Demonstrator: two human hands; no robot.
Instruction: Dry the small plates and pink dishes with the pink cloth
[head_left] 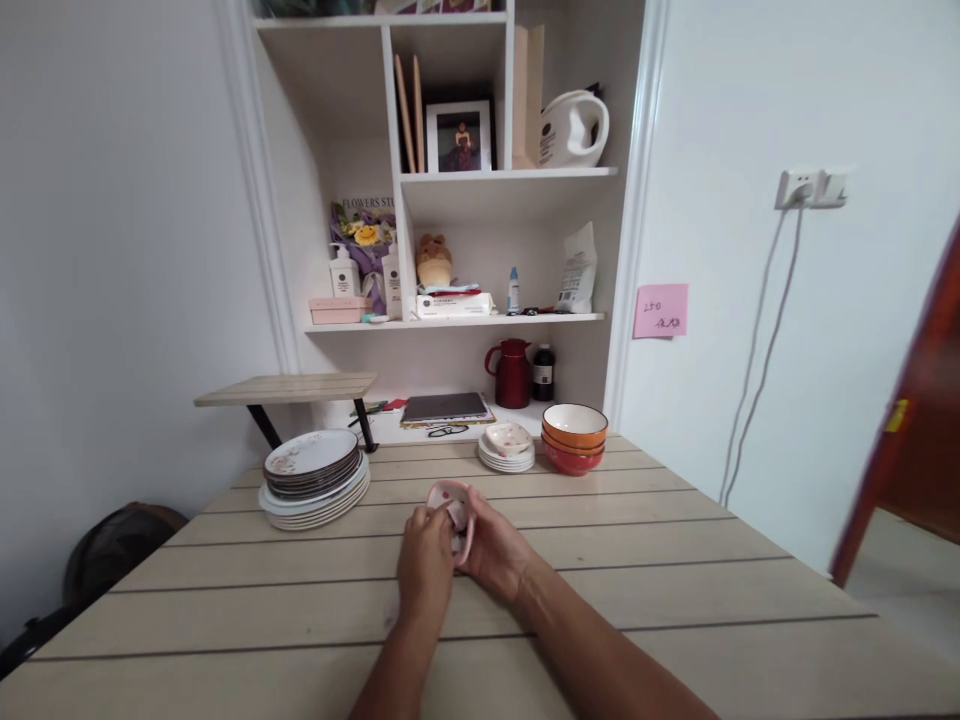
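Above the near middle of the table, a small pink-rimmed dish (466, 548) is tilted so that its inside faces my left hand. My right hand (496, 548) grips it along the right side, thumb near the upper rim. My left hand (424, 556) reaches into the dish with curled fingers, pressing a crumpled pale cloth or tissue (457, 514) against the inside. The fingertips are partly hidden. Beyond my hands, a small patterned bowl (508, 438) rests on a stack of small white plates (506, 460).
Stacked large plates (313, 480) stand at left, before a low raised shelf (289, 389). Orange and red bowls (574, 440) are stacked at the back right. Behind them are eyeglasses (448, 431), a dark laptop-like slab (445, 406) and a red jug (513, 375).
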